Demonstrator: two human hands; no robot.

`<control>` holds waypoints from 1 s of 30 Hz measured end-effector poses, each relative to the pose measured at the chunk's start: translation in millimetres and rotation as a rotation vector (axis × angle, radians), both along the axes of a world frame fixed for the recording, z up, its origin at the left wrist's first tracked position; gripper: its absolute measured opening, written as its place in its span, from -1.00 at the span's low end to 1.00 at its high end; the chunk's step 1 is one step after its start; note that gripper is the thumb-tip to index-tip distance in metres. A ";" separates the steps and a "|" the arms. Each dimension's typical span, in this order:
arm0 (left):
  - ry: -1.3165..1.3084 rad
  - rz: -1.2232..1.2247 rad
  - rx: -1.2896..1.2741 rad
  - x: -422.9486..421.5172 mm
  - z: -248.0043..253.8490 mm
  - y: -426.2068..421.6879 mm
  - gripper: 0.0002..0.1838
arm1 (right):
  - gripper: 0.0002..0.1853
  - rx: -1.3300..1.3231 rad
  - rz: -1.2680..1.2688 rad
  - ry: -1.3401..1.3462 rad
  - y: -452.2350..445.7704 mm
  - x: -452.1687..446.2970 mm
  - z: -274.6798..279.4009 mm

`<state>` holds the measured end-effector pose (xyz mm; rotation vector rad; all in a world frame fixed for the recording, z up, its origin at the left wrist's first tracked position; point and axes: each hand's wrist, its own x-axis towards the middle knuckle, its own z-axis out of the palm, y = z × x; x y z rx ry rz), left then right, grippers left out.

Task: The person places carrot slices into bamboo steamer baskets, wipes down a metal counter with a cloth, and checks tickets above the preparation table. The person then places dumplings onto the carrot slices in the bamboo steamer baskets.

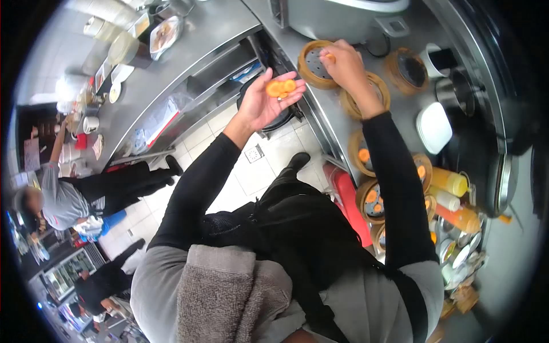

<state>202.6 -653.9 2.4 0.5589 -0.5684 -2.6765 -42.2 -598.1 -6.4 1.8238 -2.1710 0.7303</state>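
My left hand (257,103) is held palm up with its fingers stretched out, and several orange carrot slices (275,88) rest on the palm. Over a round bamboo steamer basket (305,72) with a dark perforated liner, my right hand (346,66) pinches a carrot slice (330,58). Partly hidden under my right wrist is a second bamboo steamer (382,91). Closer to me, another steamer basket (360,208) has several carrot slices (373,200) lying on its liner.
White plates (434,127) are stacked right of my right forearm. Squeeze bottles (449,182) lie beyond the near steamers. A large metal appliance (349,20) stands at the counter's back. A red bin-like object (347,200) is below the counter. A co-worker (68,197) stands at the left counter.
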 end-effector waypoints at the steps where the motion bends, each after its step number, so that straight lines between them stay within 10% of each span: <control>1: 0.001 0.018 0.011 -1.5 -3.2 -6.4 -0.30 | -0.83 0.058 0.177 -0.378 -1.9 12.6 7.7; 2: 0.043 -0.012 0.049 -4.3 -7.1 -12.7 -0.24 | -0.81 0.119 0.341 -0.759 -2.0 24.6 11.2; 8: 0.023 -0.131 0.057 -26.0 -17.7 -19.6 -0.08 | -0.78 -0.011 0.580 -0.506 -12.4 63.8 9.4; 15: -0.060 -0.121 -0.008 -32.6 -37.7 -24.7 -0.25 | -0.85 0.251 0.242 -1.266 -2.3 48.5 12.0; 20: -0.205 -0.052 -0.052 -34.9 -56.8 -26.5 -0.81 | -0.86 0.048 -0.127 -1.007 -11.4 -7.4 -34.4; 30: -0.261 -0.093 0.088 -32.0 -75.6 -20.3 -0.88 | -0.78 0.164 -0.110 -0.037 4.4 -30.0 -43.6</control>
